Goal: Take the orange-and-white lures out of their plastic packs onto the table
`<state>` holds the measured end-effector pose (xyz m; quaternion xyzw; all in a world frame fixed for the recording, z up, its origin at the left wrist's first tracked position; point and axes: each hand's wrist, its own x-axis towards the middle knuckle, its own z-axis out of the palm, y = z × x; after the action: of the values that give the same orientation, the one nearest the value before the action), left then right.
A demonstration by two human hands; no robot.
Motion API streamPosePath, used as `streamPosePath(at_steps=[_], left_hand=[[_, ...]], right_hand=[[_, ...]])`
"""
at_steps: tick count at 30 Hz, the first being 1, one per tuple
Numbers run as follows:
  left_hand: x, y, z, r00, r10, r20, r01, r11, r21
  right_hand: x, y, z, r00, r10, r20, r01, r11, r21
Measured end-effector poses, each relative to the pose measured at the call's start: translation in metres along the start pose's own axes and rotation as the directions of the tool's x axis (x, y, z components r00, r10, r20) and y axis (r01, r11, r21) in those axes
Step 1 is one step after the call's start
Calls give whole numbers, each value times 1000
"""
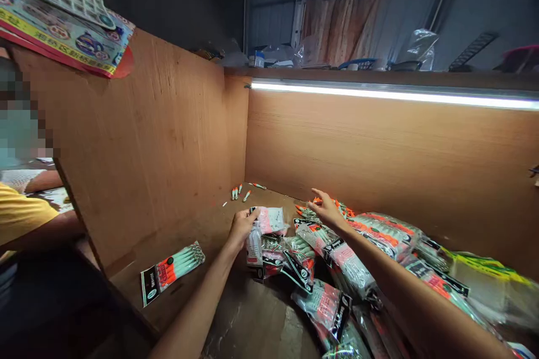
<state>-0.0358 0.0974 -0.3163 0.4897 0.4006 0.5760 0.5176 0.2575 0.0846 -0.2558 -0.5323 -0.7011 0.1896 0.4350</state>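
Observation:
My left hand point(241, 228) is closed on the edge of a clear packet point(269, 220) of white and orange pieces, near the middle of the wooden bench point(197, 230). My right hand point(325, 208) reaches forward with fingers spread, hovering over a heap of loose orange-tipped pieces point(337, 208) near the back wall. Below both hands lies a pile of filled packets point(324, 269) with black header cards. One packet point(172, 270) lies apart at the left.
A few loose orange-and-white pieces point(241, 193) lie in the back corner. Wooden partitions enclose the bench left and back, with a light strip point(391, 94) along the top. Another person's arm in a yellow sleeve point(25, 219) is beyond the left partition. Green-yellow bags point(488, 269) lie far right.

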Motion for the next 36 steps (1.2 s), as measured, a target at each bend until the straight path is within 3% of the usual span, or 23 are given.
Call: streamPosePath(at_steps=[2,4,8,10,13,17,19,22,24,26,28,30,36], left_hand=[[9,18,13,994,107,18,-108,987,121],[14,34,34,973,207,104,-227,941,251],[12,46,68,888,408,211,-452,698,555],[8,41,69,867,477,142,-453,641,620],[1,30,56,875,483,47,-412,689,596],[-8,22,41,878,459,135,-462,741,487],[-12,19,37,858,508,82,-479,732,485],[-12,14,30,815,565,-129,-431,740,517],[-10,10,24,787,564,-249,-385,765,516],[-8,6,20,766,563,-311,-381,787,486],[-4,2,17,753,570,-328,-423,801,423],[0,-1,14,746,574,-336,-464,811,356],[20,-6,0,790,493,-365,-407,866,290]], right_hand=[[6,-13,1,984,-169,57,173,982,-71],[16,-33,5,929,-310,203,326,944,-46],[46,-61,14,839,-372,397,391,920,35],[59,-62,15,829,-347,438,384,923,4],[68,-54,19,820,-296,489,356,934,-32],[64,-44,40,743,-367,559,457,889,-23],[67,-45,45,763,-380,523,504,856,-112],[82,-45,33,858,-322,399,438,865,-244],[96,-42,17,938,-270,220,319,918,-236],[108,-36,5,976,-214,-37,207,968,-139],[118,-29,4,962,-163,-217,154,986,-56],[125,-22,10,945,-131,-301,124,991,-40],[141,-10,17,934,33,-355,-44,999,-22]])
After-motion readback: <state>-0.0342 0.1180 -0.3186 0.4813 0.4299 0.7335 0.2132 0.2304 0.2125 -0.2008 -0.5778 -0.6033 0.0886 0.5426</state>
